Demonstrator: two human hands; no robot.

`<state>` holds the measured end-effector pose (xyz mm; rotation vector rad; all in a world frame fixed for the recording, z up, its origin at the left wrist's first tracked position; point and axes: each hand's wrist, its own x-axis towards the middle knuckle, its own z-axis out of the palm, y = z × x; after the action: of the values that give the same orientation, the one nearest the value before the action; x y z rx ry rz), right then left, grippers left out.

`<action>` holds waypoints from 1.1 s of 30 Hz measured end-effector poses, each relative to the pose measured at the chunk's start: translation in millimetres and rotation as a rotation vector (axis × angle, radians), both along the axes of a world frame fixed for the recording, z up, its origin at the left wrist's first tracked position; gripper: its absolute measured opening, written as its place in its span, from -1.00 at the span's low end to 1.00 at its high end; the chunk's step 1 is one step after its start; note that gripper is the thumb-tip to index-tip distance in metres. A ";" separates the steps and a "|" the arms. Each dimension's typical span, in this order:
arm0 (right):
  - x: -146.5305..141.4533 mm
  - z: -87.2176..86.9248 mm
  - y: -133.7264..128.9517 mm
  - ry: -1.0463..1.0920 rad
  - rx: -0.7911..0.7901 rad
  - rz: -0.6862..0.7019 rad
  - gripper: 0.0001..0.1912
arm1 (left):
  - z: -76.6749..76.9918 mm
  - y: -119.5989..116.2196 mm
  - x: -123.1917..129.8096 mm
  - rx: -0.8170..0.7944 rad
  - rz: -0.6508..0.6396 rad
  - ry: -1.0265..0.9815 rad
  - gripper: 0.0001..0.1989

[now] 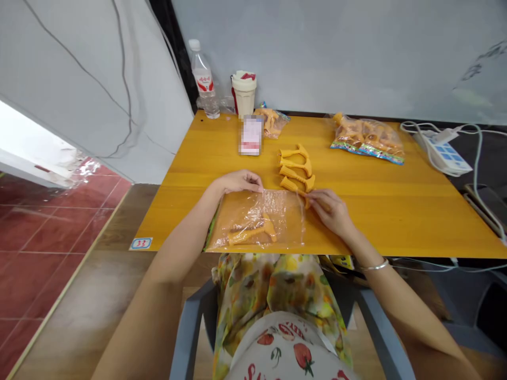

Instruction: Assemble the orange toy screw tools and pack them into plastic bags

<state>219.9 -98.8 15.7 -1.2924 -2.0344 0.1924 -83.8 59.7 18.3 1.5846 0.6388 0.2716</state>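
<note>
A clear plastic bag (285,221) lies flat near the table's front edge, with one orange toy hammer (253,232) inside. My left hand (241,181) is closed on the bag's upper edge, thumb and fingers pinching the film. At the bag's right side, my right hand (331,211) has its fingers closed on the head of another orange toy hammer (291,184). Just beyond lie more orange toy hammers, a middle one (295,175) and a far one (301,155), heads to the right.
Filled bags of orange toys (366,137) lie at the back right, and a smaller one (271,121) at the back. A phone (251,136), a cup (244,92) and a water bottle (205,82) stand or lie at the back left. A power strip (446,153) with cables sits right.
</note>
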 end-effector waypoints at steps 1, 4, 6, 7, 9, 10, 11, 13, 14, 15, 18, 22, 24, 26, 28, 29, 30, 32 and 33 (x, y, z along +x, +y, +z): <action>7.6 -0.3 2.2 -0.046 -0.007 -0.036 -0.71 | -0.1 0.1 0.0 -0.005 0.010 0.000 -0.76; 15.4 -1.1 9.2 -0.193 -0.040 -0.024 -0.59 | 1.2 -0.7 0.3 -0.019 0.040 0.006 -0.79; 12.5 -0.5 11.5 -0.265 -0.055 0.012 -0.55 | 2.6 -2.0 0.5 -0.035 0.052 0.000 -0.82; 10.3 0.2 11.6 -0.294 -0.057 0.031 -0.53 | 3.3 -2.5 0.5 -0.042 0.054 -0.005 -0.83; 6.3 2.5 10.1 -0.360 -0.055 0.074 -0.50 | 4.3 -3.3 0.4 -0.051 0.057 -0.015 -0.84; 4.9 3.9 8.8 -0.395 -0.049 0.097 -0.52 | 4.5 -3.4 0.2 -0.053 0.057 -0.018 -0.85; 3.8 5.1 7.3 -0.429 -0.041 0.114 -0.57 | 4.6 -3.4 0.0 -0.055 0.058 -0.021 -0.84; 2.4 7.1 4.7 -0.478 -0.028 0.130 -0.68 | 4.4 -3.0 -0.3 -0.060 0.061 -0.028 -0.83; 1.9 7.5 3.5 -0.484 -0.028 0.130 -0.70 | 4.2 -2.7 -0.5 -0.062 0.063 -0.032 -0.82; 1.5 7.4 2.6 -0.473 -0.036 0.127 -0.71 | 4.0 -2.5 -0.6 -0.063 0.061 -0.036 -0.82; 1.8 4.7 -0.3 -0.299 -0.088 0.094 -0.73 | 3.6 -2.5 -0.5 -0.058 0.059 -0.045 -0.81; 10.3 0.3 -7.1 0.172 -0.169 -0.082 -0.73 | 3.0 -2.9 -0.2 -0.062 0.069 -0.045 -0.81; 18.9 0.0 -12.4 0.376 -0.204 -0.195 -0.72 | 2.7 -2.8 -0.2 -0.065 0.068 -0.045 -0.82; 28.8 0.6 -18.5 0.559 -0.248 -0.283 -0.68 | 2.5 -2.3 -0.1 -0.069 0.060 -0.044 -0.81; 37.4 1.4 -24.7 0.748 -0.314 -0.339 -0.64 | 2.6 -1.9 -0.1 -0.076 0.048 -0.034 -0.80; 40.3 1.7 -27.7 0.841 -0.357 -0.348 -0.63 | 2.8 -1.7 -0.1 -0.079 0.043 -0.026 -0.79; 41.7 1.9 -30.5 0.923 -0.406 -0.343 -0.62 | 3.0 -1.6 0.0 -0.081 0.039 -0.019 -0.79; 39.5 2.2 -35.0 1.036 -0.520 -0.308 -0.64 | 3.6 -1.6 0.2 -0.080 0.032 -0.011 -0.78; 35.7 2.3 -36.5 1.067 -0.576 -0.287 -0.65 | 3.9 -1.8 0.3 -0.079 0.029 -0.011 -0.78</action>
<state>255.6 -135.3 18.0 -1.3463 -0.8848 1.1213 -83.5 58.0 22.2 1.4987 0.6562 0.2734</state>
